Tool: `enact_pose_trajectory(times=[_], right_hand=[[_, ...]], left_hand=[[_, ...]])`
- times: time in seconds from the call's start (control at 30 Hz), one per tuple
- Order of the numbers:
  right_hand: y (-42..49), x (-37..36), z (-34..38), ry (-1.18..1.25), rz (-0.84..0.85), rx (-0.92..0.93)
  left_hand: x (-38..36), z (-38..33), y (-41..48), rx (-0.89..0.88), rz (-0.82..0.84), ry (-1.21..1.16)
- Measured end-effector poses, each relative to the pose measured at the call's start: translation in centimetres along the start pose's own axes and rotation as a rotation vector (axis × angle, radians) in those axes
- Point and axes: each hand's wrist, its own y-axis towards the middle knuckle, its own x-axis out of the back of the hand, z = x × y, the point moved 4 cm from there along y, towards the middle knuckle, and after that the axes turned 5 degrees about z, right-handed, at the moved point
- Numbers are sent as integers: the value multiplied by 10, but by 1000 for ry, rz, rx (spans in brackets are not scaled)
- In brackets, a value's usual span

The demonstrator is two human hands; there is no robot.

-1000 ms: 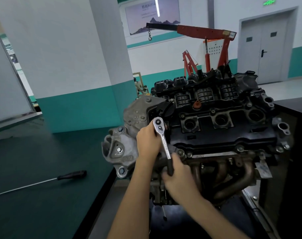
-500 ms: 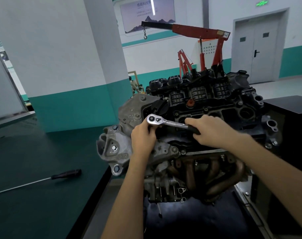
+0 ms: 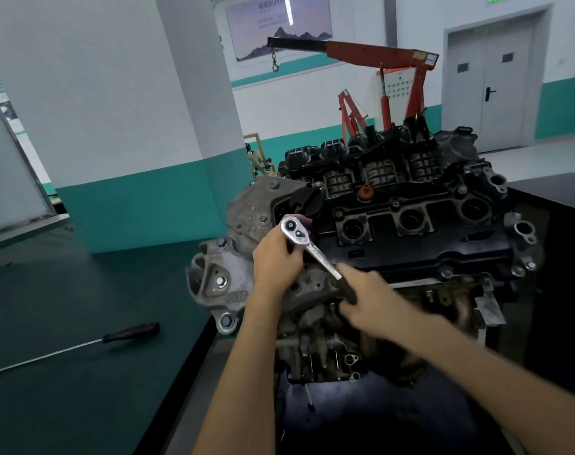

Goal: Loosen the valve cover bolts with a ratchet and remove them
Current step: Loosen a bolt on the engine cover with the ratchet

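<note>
A black valve cover [image 3: 420, 244] tops the engine in the middle of the view, with bolts [image 3: 446, 272] along its near edge. A chrome ratchet [image 3: 307, 246] sits with its head at the cover's left corner. My left hand [image 3: 276, 257] is curled around the socket under the ratchet head. My right hand [image 3: 368, 297], blurred, grips the ratchet's black handle, which points down and to the right. The bolt under the socket is hidden.
A long tool with a black handle [image 3: 128, 333] lies on the green bench [image 3: 66, 372] at left. The grey timing cover [image 3: 220, 284] juts out left of my hands. A red engine crane [image 3: 384, 77] stands behind. A black cabinet [image 3: 558, 224] flanks the right.
My right hand has swung the ratchet handle: toward me a second ago, out right over the cover half a second ago, now back down to the right. My left hand stayed at the head.
</note>
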Motion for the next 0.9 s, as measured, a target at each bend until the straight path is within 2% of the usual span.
enact_pose_trajectory(times=[0.1,0.13,0.2,0.27,0.4,0.47,0.57,0.63,0.7,0.77,0.83,0.9], right_hand=[[19,58,-13,-497,-10,20],[25,73,-13,-598,-20,45],[30,81,-10,-634,-24,79],[23,66,-11,-551,-50,37],[-8,-10,2,80,-122,-38],[-5,-44,19,284,-186,-58],[1,-75,38,432,-201,-84],[1,-69,34,415,-174,-84],[-3,-45,22,324,-95,-41],[-2,-10,8,111,-1,11],[10,33,-4,-280,42,34],[25,72,-9,-640,30,58]], left_hand=[[1,-1,3,6,-6,74],[2,-2,3,9,-30,90],[1,-2,1,25,-65,95],[1,-1,-1,66,-80,113],[-3,0,1,96,-96,158],[-3,2,4,124,-72,174],[-4,8,4,154,-44,156],[-4,9,2,159,-35,119],[-3,7,1,116,-41,79],[0,1,-1,28,-39,34],[2,-3,-2,-15,-25,12],[2,-1,-1,13,-29,23]])
